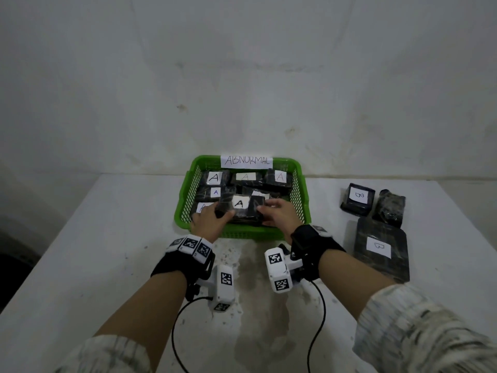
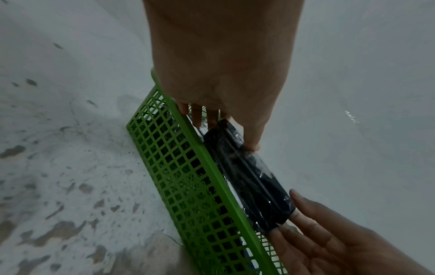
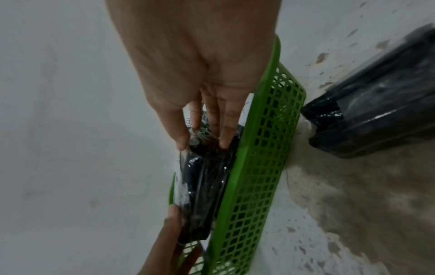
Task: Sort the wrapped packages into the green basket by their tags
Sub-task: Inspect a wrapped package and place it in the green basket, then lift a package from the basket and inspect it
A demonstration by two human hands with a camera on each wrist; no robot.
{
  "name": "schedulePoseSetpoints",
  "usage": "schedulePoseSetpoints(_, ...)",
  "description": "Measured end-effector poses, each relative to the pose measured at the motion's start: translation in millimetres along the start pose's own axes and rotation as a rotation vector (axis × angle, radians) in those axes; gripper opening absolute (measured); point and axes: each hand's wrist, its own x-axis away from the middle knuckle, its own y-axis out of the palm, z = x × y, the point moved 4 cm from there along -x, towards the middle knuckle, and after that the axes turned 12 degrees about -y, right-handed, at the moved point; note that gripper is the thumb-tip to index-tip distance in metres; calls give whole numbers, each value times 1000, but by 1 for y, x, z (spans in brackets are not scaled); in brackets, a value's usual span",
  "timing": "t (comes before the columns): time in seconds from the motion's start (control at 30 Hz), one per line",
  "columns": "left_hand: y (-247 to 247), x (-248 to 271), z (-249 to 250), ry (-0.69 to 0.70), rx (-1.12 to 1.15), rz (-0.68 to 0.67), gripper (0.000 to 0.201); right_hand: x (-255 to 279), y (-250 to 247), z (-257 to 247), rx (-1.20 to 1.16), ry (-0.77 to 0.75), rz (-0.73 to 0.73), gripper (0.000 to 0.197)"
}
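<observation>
A black wrapped package tagged A [image 1: 240,208] [image 2: 249,178] [image 3: 202,188] is held over the near side of the green basket [image 1: 242,232] [image 2: 186,176] [image 3: 256,167]. My left hand [image 1: 208,220] [image 2: 221,122] grips its left end between thumb and fingers. My right hand [image 1: 277,214] [image 3: 204,141] pinches its right end. Inside the basket lie several more black packages tagged A [image 1: 215,178]. A paper sign reading ABNORMAL [image 1: 246,160] is on the basket's far rim.
On the white table [image 1: 107,238], right of the basket, lie a small package tagged B [image 1: 357,199], an untagged black bundle [image 1: 390,207] and a large flat package tagged B [image 1: 380,249] [image 3: 376,104]. A wall stands behind the table.
</observation>
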Motion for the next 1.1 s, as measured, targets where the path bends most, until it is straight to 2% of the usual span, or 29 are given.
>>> schedulePoseSetpoints(0.07,0,-4,-2,-6,-172,-16,65,-4,3,5,85,-25,-19,47)
schedulePoseSetpoints(0.17,4,-13,-7,-12,-273,-51,64,-11,5,9,197,-35,-44,49)
schedulePoseSetpoints(0.33,11,-12,-11,25,-320,56,50,-16,12,10,555,-87,-137,47)
schedulePoseSetpoints(0.4,12,-11,-10,38,-337,51,56,-18,17,13,696,-63,-217,42)
schedulePoseSetpoints(0.53,12,-11,-10,29,-461,-65,73,-20,23,15,865,-17,-298,31)
schedulePoseSetpoints(0.63,9,-8,-9,50,-499,-53,67,-24,27,17,877,-12,-313,17)
schedulePoseSetpoints(0.7,9,-7,-8,53,-526,-101,67,-27,28,17,842,-10,-314,11)
schedulePoseSetpoints(0.8,9,-8,-7,41,-565,-184,70,-29,27,19,761,10,-329,18)
schedulePoseSetpoints(0.87,8,-8,-6,31,-572,-198,69,-28,25,18,728,20,-355,13)
schedulePoseSetpoints(0.97,8,-6,-5,49,-565,-187,64,-26,23,18,727,9,-353,40)
schedulePoseSetpoints(1.1,9,-1,-3,45,-547,-174,56,-24,19,18,683,-81,-274,43)
